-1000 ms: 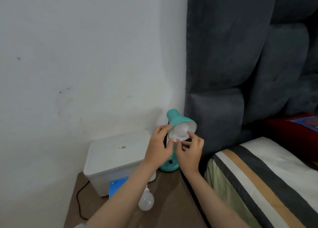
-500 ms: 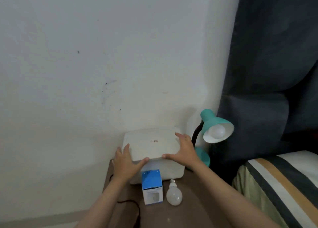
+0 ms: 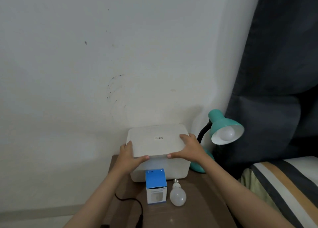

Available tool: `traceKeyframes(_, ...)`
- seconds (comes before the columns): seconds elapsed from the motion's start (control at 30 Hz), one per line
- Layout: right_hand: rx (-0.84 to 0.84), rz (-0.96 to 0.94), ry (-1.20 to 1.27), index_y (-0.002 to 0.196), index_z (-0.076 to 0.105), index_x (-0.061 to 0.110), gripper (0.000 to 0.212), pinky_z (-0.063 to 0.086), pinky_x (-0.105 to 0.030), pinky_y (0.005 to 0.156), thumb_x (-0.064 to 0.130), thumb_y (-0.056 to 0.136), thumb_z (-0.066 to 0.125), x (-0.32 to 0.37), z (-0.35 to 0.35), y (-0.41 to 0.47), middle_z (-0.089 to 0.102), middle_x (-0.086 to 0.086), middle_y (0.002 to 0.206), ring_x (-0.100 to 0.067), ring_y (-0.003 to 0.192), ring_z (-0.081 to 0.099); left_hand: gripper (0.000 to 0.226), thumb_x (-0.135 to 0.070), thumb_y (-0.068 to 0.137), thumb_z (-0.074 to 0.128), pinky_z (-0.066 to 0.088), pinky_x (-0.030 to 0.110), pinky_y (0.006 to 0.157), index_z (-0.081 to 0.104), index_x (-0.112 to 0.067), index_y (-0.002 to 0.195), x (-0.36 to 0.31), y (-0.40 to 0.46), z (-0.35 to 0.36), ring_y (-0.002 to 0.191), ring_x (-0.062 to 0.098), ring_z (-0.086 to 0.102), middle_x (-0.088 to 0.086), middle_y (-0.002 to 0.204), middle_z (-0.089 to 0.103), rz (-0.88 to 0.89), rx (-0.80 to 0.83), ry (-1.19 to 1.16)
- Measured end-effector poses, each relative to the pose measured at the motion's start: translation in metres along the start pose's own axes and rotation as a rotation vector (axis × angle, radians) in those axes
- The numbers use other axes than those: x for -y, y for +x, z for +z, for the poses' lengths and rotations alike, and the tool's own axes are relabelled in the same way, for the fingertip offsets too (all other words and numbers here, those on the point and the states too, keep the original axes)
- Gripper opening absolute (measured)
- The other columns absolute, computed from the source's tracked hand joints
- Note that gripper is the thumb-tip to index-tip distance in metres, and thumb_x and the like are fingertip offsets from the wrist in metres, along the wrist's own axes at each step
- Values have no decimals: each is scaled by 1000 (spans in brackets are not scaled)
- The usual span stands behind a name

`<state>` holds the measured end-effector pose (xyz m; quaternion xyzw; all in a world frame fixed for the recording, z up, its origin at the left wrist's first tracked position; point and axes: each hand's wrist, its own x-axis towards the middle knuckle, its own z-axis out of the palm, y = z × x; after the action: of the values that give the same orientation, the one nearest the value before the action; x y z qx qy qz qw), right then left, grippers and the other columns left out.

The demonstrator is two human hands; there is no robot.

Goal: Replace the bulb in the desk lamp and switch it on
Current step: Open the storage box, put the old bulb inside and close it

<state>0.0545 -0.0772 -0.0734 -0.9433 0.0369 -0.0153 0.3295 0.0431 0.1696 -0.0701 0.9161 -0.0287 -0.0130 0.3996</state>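
— Two big surfaces fill most of what we see: the white wall (image 3: pixel 86 72) and, on the right, the dark padded headboard (image 3: pixel 278 72). Below the headboard we see a corner of the bed (image 3: pixel 282 188) with its striped cover.

— And the worktop (image 3: pixel 197 210)?

— Brown, set in the corner against the wall. On it we see the white lidded box (image 3: pixel 154 152), standing at the back. Our left hand (image 3: pixel 128 156) grips the lid's left front corner, with its fingers (image 3: pixel 143 157) wrapped along the front edge. Our right hand (image 3: pixel 188 150) clasps the right front corner in the same way, thumb along the front edge, the other fingers over the top.

— Where do we find the lamp?

— The teal desk lamp (image 3: pixel 222 126) stands just right of the box, its base partly hidden behind our right wrist. The shade tilts down and toward the bed, and a white bulb (image 3: pixel 227 134) sits in it, unlit.

— And the smaller things?

— In front of the box stands a blue and white bulb carton (image 3: pixel 156 186), upright. Just right of it a loose bulb (image 3: pixel 177 194) lies on the worktop, screw cap pointing toward the box. A black cable (image 3: pixel 132 203) curls across the worktop's front left, near our left forearm.
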Motion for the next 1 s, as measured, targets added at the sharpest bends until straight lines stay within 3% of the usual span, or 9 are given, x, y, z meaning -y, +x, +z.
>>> traceKeyframes(0.2, -25, -34, -44, 143, 32, 18, 118, 33, -36, 108, 66, 47, 81, 14, -18, -9, 24, -7, 147, -25, 134, 33, 91, -43, 73, 75, 32, 37, 106, 24, -10, 141, -10, -4, -10, 133, 28, 30, 13, 146, 24, 51, -38, -2)
traceKeyframes(0.33, -67, -76, -52, 143, 33, 16, 119, 31, -38, 111, 68, 46, 79, 23, -33, -32, 22, -9, 150, -27, 136, 31, 103, -54, 69, 72, 24, 43, 112, 17, -13, 146, -17, -22, -18, 144, 24, 9, 11, 157, 7, 95, -94, 26)
traceKeyframes(0.47, -99, -109, -55, 143, 32, 15, 120, 30, -38, 111, 70, 47, 78, 19, -39, -78, 20, -8, 150, -25, 137, 28, 111, -57, 65, 74, 21, 37, 113, 11, -17, 148, -19, -66, -13, 145, 18, 7, 6, 158, 2, 138, -179, 16)
traceKeyframes(0.57, -95, -111, -55, 144, 30, 15, 118, 27, -38, 113, 67, 50, 79, 6, -34, -125, 17, -7, 152, -25, 139, 25, 108, -48, 64, 79, 17, 31, 112, 17, -16, 146, -14, -115, 2, 143, 16, 10, 5, 157, 10, 177, -230, -33)
traceKeyframes(0.8, 8, -23, -82, 146, 26, 18, 120, 24, -37, 114, 73, 50, 74, -57, 3, -241, 6, -2, 156, -23, 141, 19, 101, -52, 62, 79, 22, 26, 105, 27, -19, 142, 23, -223, 67, 140, 15, 17, 0, 155, 12, 117, -143, -57)
traceKeyframes(1.0, 48, 57, -58, 145, 30, 17, 143, 20, -35, 116, 98, 29, 49, -111, 38, -296, 8, -10, 155, -26, 143, 16, 101, -49, 61, 81, 22, 25, 107, 28, -17, 141, 48, -279, 115, 141, 17, 16, 3, 155, 11, 24, -19, -62)
